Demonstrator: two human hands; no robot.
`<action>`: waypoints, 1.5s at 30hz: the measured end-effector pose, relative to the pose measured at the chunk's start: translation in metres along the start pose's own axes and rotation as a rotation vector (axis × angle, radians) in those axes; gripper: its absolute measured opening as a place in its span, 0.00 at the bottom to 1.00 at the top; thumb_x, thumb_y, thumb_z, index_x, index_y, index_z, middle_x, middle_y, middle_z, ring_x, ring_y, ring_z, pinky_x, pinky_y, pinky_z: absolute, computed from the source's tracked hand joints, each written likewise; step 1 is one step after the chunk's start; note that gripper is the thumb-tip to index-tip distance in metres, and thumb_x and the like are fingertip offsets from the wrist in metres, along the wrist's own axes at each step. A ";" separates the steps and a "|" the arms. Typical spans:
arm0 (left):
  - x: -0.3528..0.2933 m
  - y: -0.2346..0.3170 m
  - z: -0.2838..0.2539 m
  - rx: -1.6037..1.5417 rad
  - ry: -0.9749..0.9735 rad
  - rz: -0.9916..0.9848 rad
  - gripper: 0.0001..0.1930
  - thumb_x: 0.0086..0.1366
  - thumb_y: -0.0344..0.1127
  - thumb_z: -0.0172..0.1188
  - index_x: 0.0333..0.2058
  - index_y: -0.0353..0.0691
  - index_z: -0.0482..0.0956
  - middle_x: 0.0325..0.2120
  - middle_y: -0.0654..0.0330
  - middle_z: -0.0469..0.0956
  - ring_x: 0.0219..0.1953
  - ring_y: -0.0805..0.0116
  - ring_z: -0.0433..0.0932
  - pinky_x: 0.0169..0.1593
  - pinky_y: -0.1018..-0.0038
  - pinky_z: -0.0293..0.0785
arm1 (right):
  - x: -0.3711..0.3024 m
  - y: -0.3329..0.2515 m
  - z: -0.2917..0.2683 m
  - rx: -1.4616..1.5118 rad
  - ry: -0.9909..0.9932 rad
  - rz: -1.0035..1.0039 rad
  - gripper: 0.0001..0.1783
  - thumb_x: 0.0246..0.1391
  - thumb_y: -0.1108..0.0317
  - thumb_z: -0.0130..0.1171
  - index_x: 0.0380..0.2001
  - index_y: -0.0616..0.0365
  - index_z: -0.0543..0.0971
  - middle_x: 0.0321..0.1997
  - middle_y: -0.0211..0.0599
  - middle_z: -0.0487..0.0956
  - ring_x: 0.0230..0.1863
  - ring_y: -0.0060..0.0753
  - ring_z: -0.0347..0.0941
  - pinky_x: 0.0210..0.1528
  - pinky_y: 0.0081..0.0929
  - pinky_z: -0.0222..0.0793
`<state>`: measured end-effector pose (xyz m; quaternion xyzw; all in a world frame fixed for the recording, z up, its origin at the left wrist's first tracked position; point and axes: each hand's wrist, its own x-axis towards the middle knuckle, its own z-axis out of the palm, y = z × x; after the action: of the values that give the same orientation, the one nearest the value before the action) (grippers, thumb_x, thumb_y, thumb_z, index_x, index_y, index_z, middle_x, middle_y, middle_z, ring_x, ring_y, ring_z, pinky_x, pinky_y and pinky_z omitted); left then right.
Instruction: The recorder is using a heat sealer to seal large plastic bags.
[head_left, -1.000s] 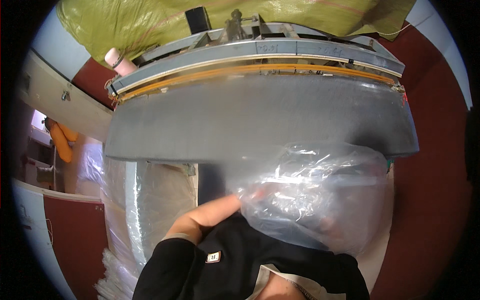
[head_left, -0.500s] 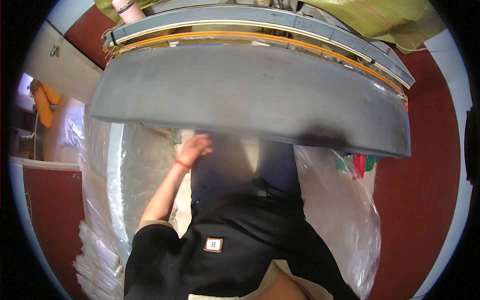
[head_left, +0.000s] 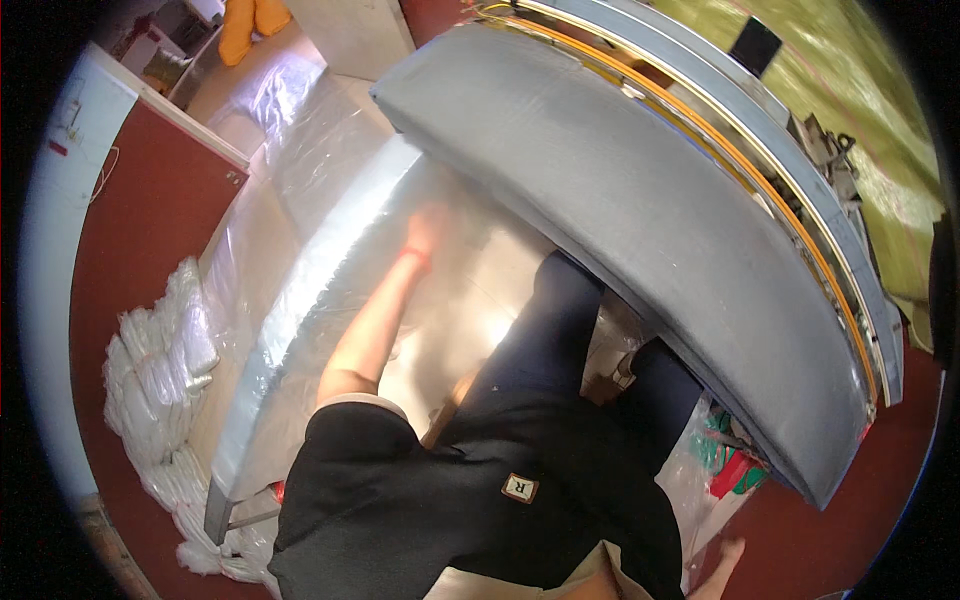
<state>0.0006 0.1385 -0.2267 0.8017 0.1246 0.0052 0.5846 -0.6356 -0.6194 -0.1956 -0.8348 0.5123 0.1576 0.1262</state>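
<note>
Left of the long grey cloth-covered desk (head_left: pixel 620 190) lies clear plastic sheeting (head_left: pixel 300 165), which a snag could tear; whether the blurred left hand (head_left: pixel 428 228) there, or right hand (head_left: pixel 733 548) near the desk's right end, pinches anything, I can't tell.

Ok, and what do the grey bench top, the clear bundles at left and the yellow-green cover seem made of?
Grey bench top: probably matte fabric, judging by its dull face. Clear bundles: probably thin glossy plastic film, translucent with crinkles and highlights. Yellow-green cover: likely plastic sheeting, given its sheen and creases.
</note>
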 end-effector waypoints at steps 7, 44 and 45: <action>0.080 -0.014 -0.110 0.853 0.310 0.398 0.12 0.51 0.28 0.48 0.36 0.35 0.72 0.41 0.45 0.69 0.46 0.50 0.67 0.49 0.65 0.63 | -0.052 -0.310 -0.028 -0.058 -0.175 -0.402 0.18 0.38 0.67 0.59 0.36 0.61 0.74 0.38 0.52 0.74 0.38 0.47 0.71 0.40 0.33 0.65; -0.226 0.257 0.082 0.325 -0.633 1.105 0.13 0.52 0.40 0.56 0.32 0.36 0.72 0.33 0.54 0.71 0.38 0.56 0.69 0.37 0.67 0.67 | -0.178 -0.520 -0.096 1.200 -0.749 -1.470 0.09 0.39 0.74 0.57 0.16 0.61 0.67 0.29 0.41 0.72 0.33 0.33 0.70 0.36 0.26 0.66; -0.225 0.268 0.085 0.275 -0.859 0.975 0.11 0.53 0.37 0.56 0.30 0.36 0.72 0.28 0.54 0.71 0.33 0.56 0.70 0.34 0.68 0.67 | -0.177 -0.516 -0.096 1.444 -0.942 -1.329 0.09 0.40 0.73 0.57 0.17 0.61 0.66 0.29 0.43 0.72 0.29 0.32 0.70 0.31 0.24 0.66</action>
<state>-0.1528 -0.0639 0.0289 0.7645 -0.4969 -0.0667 0.4051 -0.2359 -0.2817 -0.0129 -0.5296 -0.1697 0.0238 0.8307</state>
